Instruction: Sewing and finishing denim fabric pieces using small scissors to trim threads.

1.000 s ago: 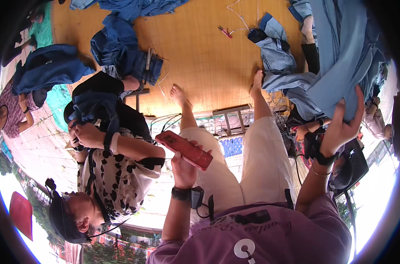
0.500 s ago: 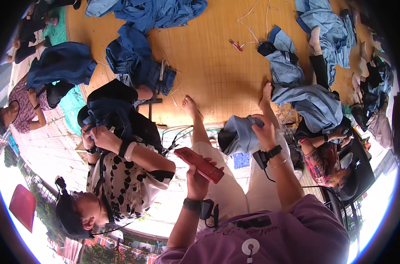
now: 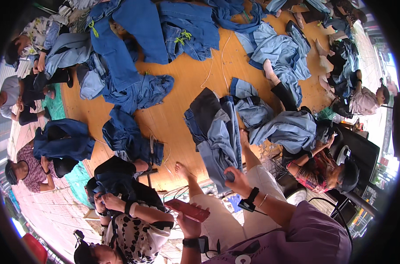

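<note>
On my feed, a long blue-and-grey denim garment [image 3: 215,143] is stretching over the near edge of the wooden platform [image 3: 182,101], its lower end meeting my right hand [image 3: 238,181]. The fingers there are clamping on the cloth; I'm not able to tell whether its far end is touching the platform or hanging above it. My left hand [image 3: 189,224] is holding a red phone [image 3: 187,210], fingers wrapping around it, near the garment's lower left. Two bare feet [image 3: 183,170] are resting ahead. To the left, a co-worker [image 3: 136,240] in a spotted top is handling dark denim [image 3: 112,182]; to the right, another person [image 3: 312,172] is sitting beside pale denim [image 3: 283,130]. Farther out, more blue jeans [image 3: 140,31] are lying across the platform.
</note>
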The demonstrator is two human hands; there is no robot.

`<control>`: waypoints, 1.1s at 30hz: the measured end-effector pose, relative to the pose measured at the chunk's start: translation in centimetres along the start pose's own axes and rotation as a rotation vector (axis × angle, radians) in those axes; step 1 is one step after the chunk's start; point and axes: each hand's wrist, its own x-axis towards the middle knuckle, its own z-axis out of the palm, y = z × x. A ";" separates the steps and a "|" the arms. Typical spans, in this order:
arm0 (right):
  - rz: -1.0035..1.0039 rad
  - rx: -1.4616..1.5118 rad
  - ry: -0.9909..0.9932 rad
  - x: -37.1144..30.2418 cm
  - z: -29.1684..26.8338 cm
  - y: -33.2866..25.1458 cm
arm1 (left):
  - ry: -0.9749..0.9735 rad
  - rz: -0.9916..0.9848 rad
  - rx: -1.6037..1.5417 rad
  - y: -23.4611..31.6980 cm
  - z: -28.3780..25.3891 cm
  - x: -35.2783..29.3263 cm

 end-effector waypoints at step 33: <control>0.010 -0.035 0.125 15.5 -22.7 16.3 | 0.002 -0.126 0.020 -5.4 5.2 5.5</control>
